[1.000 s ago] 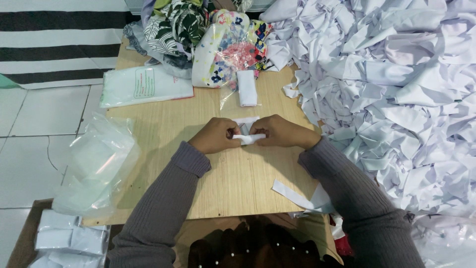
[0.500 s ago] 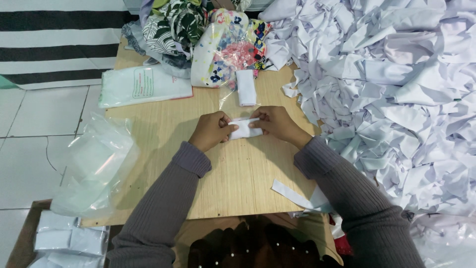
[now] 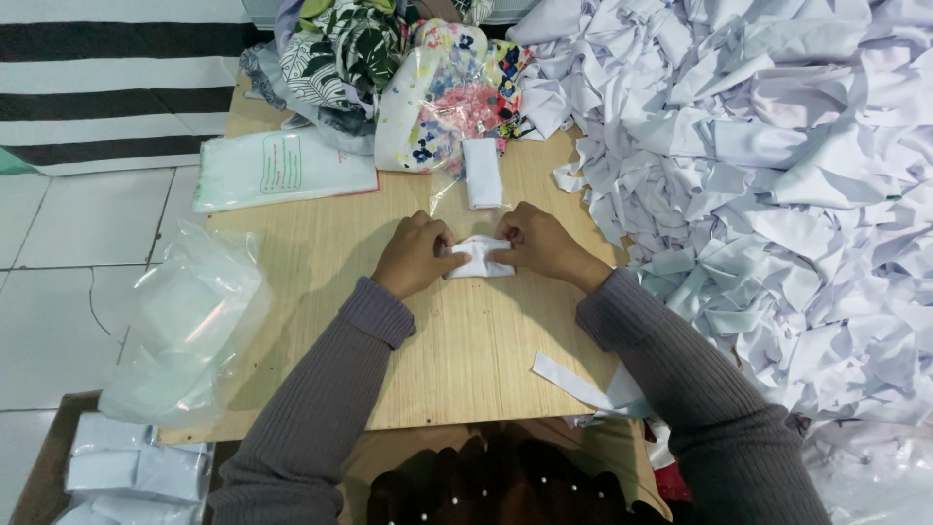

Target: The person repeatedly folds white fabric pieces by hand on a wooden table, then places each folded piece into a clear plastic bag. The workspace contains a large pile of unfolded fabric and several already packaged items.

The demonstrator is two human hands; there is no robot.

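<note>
- Since half a second ago: folded white cloth (image 3: 478,258) nudged slightly further up the wooden table (image 3: 321,243).
- Pinched at both ends by left hand (image 3: 416,255) and right hand (image 3: 536,243), mid-table.
- Mid-fold, seemingly; next likely needs a firm, even press.

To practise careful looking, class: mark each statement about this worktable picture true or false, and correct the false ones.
1. Both hands hold one small white cloth piece. True: left hand and right hand grip its two ends.
2. The white cloth heap lies on the person's left. False: it lies on the right.
3. A folded white piece lies on the wooden table beyond the hands. True.
4. The clear plastic bags sit at the table's right edge. False: they sit at its left edge.
5. The person's sleeves are red. False: they are grey.
</note>
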